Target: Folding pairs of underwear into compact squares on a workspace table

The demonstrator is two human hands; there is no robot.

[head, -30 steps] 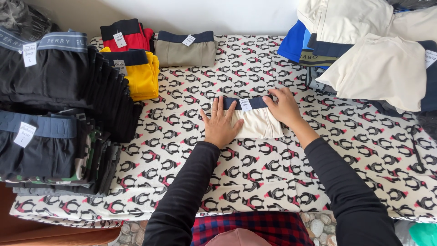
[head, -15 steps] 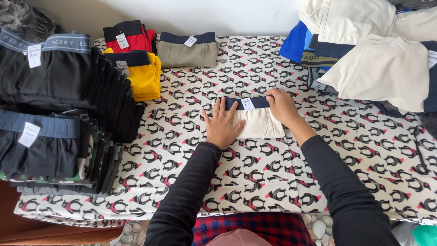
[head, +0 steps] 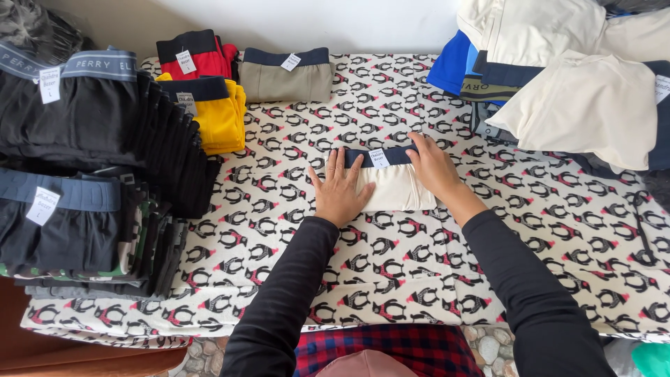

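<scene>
Cream boxer briefs [head: 394,185], folded with a navy waistband, are lying mid-cloth on the penguin-print sheet [head: 558,230]. Left hand [head: 340,192] and right hand [head: 434,167] are still pressing flat, fingers spread, gripping nothing; barely anything is shifting, suggesting final smoothing.

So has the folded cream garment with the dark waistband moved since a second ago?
No. The cream garment lies at the same spot on the penguin-print cloth, the same way off the olive folded piece, under both hands.

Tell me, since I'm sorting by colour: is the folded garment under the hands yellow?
No, the folded garment under the left hand and right hand is cream with a dark navy waistband.
</scene>
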